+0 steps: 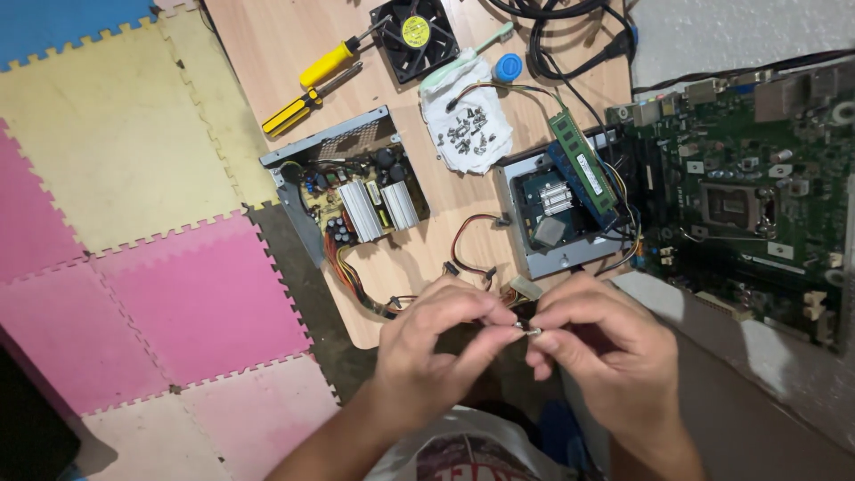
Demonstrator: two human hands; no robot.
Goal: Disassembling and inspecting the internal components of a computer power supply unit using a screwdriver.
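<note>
Nearest me, my left hand (443, 331) and right hand (595, 343) meet, fingertips pinched shut on a small metal part (531, 330). Beyond them sits the opened power supply (356, 200) on the wooden board (267, 53).

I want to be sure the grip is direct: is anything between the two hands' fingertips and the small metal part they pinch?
Nothing visible: the left hand and right hand both pinch the small metal part with bare fingertips.
</note>
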